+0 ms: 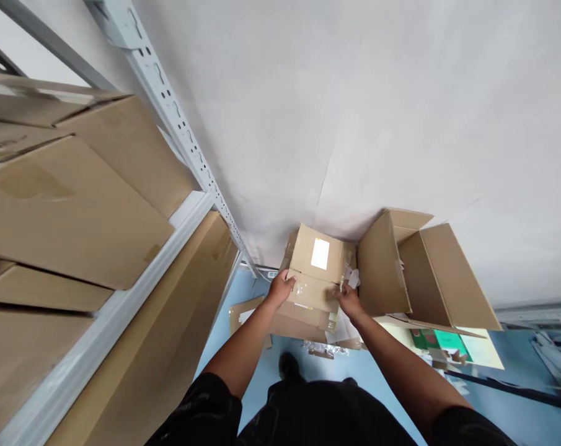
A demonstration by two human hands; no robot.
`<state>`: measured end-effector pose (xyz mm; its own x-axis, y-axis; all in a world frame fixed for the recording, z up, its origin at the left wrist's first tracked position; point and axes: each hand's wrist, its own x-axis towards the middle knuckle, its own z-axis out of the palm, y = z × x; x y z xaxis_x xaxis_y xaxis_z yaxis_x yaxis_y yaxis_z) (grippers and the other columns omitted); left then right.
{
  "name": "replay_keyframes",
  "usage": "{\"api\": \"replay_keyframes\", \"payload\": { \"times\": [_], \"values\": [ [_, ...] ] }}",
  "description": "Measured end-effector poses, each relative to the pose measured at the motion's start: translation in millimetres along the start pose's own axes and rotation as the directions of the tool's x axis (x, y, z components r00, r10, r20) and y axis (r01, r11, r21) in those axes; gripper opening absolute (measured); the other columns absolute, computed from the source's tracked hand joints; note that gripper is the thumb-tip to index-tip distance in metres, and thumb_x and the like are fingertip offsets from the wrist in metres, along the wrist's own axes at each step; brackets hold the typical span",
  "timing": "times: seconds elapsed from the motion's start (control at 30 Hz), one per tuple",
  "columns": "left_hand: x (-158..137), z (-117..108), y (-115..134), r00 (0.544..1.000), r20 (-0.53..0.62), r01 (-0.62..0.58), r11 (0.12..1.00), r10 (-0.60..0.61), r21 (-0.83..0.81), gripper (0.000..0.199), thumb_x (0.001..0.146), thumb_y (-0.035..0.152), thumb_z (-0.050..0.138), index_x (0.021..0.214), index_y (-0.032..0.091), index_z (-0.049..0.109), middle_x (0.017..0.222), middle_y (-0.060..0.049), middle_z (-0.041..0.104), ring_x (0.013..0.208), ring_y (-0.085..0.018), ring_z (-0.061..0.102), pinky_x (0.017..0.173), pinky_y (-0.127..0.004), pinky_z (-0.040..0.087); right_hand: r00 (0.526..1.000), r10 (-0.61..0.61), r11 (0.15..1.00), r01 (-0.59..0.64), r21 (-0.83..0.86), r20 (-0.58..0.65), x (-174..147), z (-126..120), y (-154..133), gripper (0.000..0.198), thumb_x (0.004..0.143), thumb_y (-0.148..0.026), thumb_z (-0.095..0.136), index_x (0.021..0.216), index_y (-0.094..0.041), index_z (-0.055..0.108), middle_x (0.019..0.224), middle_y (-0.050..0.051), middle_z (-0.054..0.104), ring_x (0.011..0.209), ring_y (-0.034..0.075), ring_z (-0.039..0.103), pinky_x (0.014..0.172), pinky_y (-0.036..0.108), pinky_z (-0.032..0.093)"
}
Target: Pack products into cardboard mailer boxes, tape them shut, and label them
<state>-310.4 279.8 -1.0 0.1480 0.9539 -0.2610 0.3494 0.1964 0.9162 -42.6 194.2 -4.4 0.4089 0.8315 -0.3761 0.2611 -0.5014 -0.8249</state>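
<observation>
Both of my hands are on a flattened cardboard box [315, 291] with a white label [320, 254] and bits of clear tape. My left hand [281, 289] grips its left edge, thumb on top. At the right edge, my right hand [349, 300] closes on the cardboard, close to a loose piece of clear tape [352, 277]. Under and around it lies a pile of other cardboard [299, 317] against the wall, with clear plastic [329, 348] at its front. Fingers below the cardboard are hidden.
To the left stands a metal shelf rack [182, 124] loaded with large cardboard boxes [70, 204]. An open cardboard box [382, 266] is right of the pile. Beyond it sits a green box [452, 344]. The pale wall [331, 111] rises ahead; the floor [261, 384] is blue.
</observation>
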Motion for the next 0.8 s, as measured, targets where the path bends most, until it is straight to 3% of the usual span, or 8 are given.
{"api": "replay_keyframes", "payload": {
  "times": [0.07, 0.17, 0.3, 0.4, 0.5, 0.57, 0.67, 0.8],
  "values": [
    [-6, -6, 13, 0.998, 0.010, -0.055, 0.992, 0.057, -0.112, 0.036, 0.087, 0.039, 0.060, 0.116, 0.018, 0.067, 0.112, -0.007, 0.077, 0.104, -0.022, 0.071, 0.089, -0.029, 0.053, 1.000, -0.021, 0.998, 0.020, -0.051, -0.015, -22, -8, 5, 0.043, 0.062, -0.048, 0.075, 0.097, -0.024, 0.072, 0.092, 0.004, 0.071, 0.094, 0.027, 0.067, 0.086, 0.037, 0.051],
    [-18, -22, 37, 0.993, 0.046, -0.089, 0.940, 0.110, -0.330, 0.042, 0.085, 0.046, 0.064, 0.115, 0.017, 0.064, 0.111, -0.008, 0.077, 0.103, -0.024, 0.071, 0.089, -0.033, 0.054, 0.998, -0.003, 0.998, 0.008, -0.070, 0.065, -51, -21, 8, 0.036, 0.065, -0.047, 0.073, 0.091, -0.022, 0.072, 0.086, 0.003, 0.071, 0.086, 0.026, 0.067, 0.085, 0.038, 0.051],
    [-38, -53, 78, 0.986, 0.061, -0.105, 0.858, 0.156, -0.503, 0.044, 0.083, 0.048, 0.071, 0.115, 0.020, 0.060, 0.111, -0.007, 0.076, 0.096, -0.022, 0.073, 0.086, -0.033, 0.056, 0.992, 0.039, 0.991, -0.053, 0.122, 0.121, -83, -33, -22, 0.043, 0.069, -0.052, 0.072, 0.101, -0.022, 0.071, 0.087, 0.004, 0.072, 0.085, 0.026, 0.068, 0.078, 0.038, 0.052],
    [-50, -77, 111, 0.978, -0.009, -0.178, 0.805, 0.210, -0.565, 0.046, 0.081, 0.047, 0.076, 0.117, 0.022, 0.060, 0.113, -0.005, 0.075, 0.100, -0.021, 0.072, 0.089, -0.033, 0.056, 0.979, -0.126, 0.924, 0.057, 0.378, 0.161, -106, -44, -67, 0.051, 0.075, -0.050, 0.069, 0.119, -0.024, 0.067, 0.104, 0.006, 0.074, 0.095, 0.027, 0.069, 0.081, 0.038, 0.053],
    [-59, -91, 145, 0.962, -0.048, -0.242, 0.761, 0.268, -0.602, 0.049, 0.078, 0.046, 0.080, 0.117, 0.023, 0.061, 0.112, -0.004, 0.075, 0.102, -0.021, 0.071, 0.090, -0.032, 0.056, 0.937, -0.332, 0.804, 0.224, 0.551, 0.104, -125, -63, -115, 0.057, 0.074, -0.042, 0.072, 0.128, -0.027, 0.065, 0.117, 0.007, 0.073, 0.112, 0.030, 0.066, 0.090, 0.039, 0.053],
    [-66, -89, 168, 0.949, -0.044, -0.273, 0.740, 0.313, -0.614, 0.048, 0.077, 0.044, 0.082, 0.115, 0.022, 0.063, 0.109, -0.004, 0.075, 0.101, -0.020, 0.071, 0.091, -0.032, 0.056, 0.915, -0.404, 0.750, 0.318, 0.580, 0.020, -133, -82, -139, 0.054, 0.073, -0.042, 0.072, 0.125, -0.025, 0.067, 0.121, 0.006, 0.073, 0.116, 0.031, 0.064, 0.097, 0.040, 0.051],
    [-79, -67, 197, 0.927, 0.006, -0.293, 0.733, 0.376, -0.614, 0.047, 0.077, 0.044, 0.083, 0.113, 0.021, 0.064, 0.107, -0.004, 0.076, 0.098, -0.021, 0.072, 0.090, -0.032, 0.057, 0.904, -0.401, 0.726, 0.411, 0.552, -0.146, -139, -115, -158, 0.050, 0.077, -0.051, 0.073, 0.118, -0.023, 0.071, 0.119, 0.007, 0.075, 0.115, 0.031, 0.065, 0.099, 0.041, 0.051],
    [-102, -14, 227, 0.887, 0.147, -0.288, 0.772, 0.438, -0.567, 0.050, 0.078, 0.048, 0.082, 0.114, 0.019, 0.065, 0.110, -0.007, 0.076, 0.098, -0.023, 0.072, 0.088, -0.033, 0.057, 0.881, -0.286, 0.705, 0.459, 0.540, -0.376, -142, -165, -146, 0.052, 0.080, -0.058, 0.074, 0.117, -0.022, 0.070, 0.119, 0.008, 0.076, 0.116, 0.029, 0.066, 0.099, 0.039, 0.052]
  ]
}}
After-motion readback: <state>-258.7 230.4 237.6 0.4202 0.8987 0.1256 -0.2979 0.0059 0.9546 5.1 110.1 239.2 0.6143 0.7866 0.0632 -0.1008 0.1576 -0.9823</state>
